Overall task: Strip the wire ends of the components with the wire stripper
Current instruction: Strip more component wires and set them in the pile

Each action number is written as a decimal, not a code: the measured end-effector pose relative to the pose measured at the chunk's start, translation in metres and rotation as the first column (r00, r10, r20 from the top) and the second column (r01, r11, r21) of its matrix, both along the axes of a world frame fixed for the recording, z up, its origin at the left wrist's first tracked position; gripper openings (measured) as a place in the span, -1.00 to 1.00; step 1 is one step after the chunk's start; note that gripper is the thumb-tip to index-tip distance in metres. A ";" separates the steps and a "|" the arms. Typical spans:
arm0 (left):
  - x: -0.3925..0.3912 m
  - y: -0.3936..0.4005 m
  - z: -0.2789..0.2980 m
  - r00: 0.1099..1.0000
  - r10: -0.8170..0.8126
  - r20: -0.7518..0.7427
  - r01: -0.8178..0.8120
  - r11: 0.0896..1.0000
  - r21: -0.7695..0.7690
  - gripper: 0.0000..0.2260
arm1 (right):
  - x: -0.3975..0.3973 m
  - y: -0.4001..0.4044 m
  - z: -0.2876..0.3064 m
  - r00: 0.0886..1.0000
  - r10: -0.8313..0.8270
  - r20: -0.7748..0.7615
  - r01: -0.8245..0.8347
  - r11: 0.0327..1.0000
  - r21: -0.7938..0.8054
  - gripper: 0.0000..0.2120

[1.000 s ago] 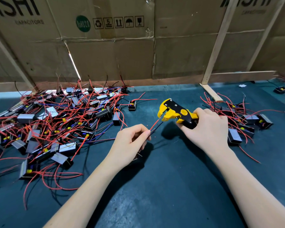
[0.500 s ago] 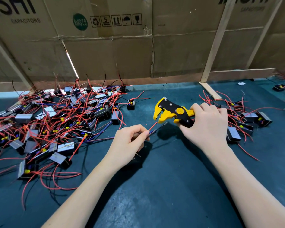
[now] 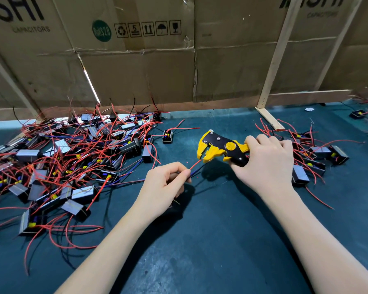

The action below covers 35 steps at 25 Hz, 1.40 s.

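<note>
A dark teal mat (image 3: 210,240) covers the bench, its bare near part left as working room between the person's forearms. The left hand (image 3: 164,187) pinches a red wire (image 3: 194,165) and a dark blue wire (image 3: 197,171) between thumb and fingertips, holding both ends out toward the tool, presumably so they stay stiff and aligned for the cut; the component they belong to is hidden under the palm. The right hand (image 3: 266,164) wraps its curled fingers around the handles of the yellow-and-black wire stripper (image 3: 219,149), whose jaws stand at the tip of the red wire; whether they bite it cannot be told. Small red flecks on the mat near the jaws look like stripped insulation. To the left lies a large tangled pile of components (image 3: 72,162), likely the unprocessed stock kept within reach of the feeding hand, and a smaller pile (image 3: 314,158) lies behind the right hand, probably the finished ones. Farthest back, a cardboard wall (image 3: 147,71) braced by wooden battens (image 3: 276,58) screens the bench; it bears a partial brand ending "ISHI", the word "CAPACITORS", a green "RoHS 2.0" round and handling symbols with a "5".
</note>
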<state>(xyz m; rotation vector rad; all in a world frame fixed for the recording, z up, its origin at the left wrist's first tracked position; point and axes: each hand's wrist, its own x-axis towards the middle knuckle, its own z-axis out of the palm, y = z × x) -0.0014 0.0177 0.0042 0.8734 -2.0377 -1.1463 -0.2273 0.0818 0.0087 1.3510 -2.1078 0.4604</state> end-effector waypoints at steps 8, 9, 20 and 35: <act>0.000 0.002 0.000 1.000 0.011 -0.023 -0.012 0.999 -0.029 -0.78 | 0.006 0.000 -0.002 0.999 -0.011 0.031 0.008 0.997 0.081 -0.55; 0.000 0.002 0.001 1.000 0.020 -0.022 -0.020 0.999 -0.037 -0.78 | 0.007 -0.001 -0.001 0.999 0.000 0.037 -0.003 0.997 0.080 -0.55; 0.000 0.003 0.002 1.000 0.012 0.001 -0.012 0.999 -0.035 -0.78 | 0.008 0.003 0.006 0.998 0.036 0.049 -0.041 0.993 0.114 -0.57; 0.004 0.001 0.000 1.000 -0.014 0.003 0.015 0.998 -0.063 -0.78 | 0.001 -0.003 -0.003 0.977 -0.039 0.208 0.030 0.999 0.045 -0.53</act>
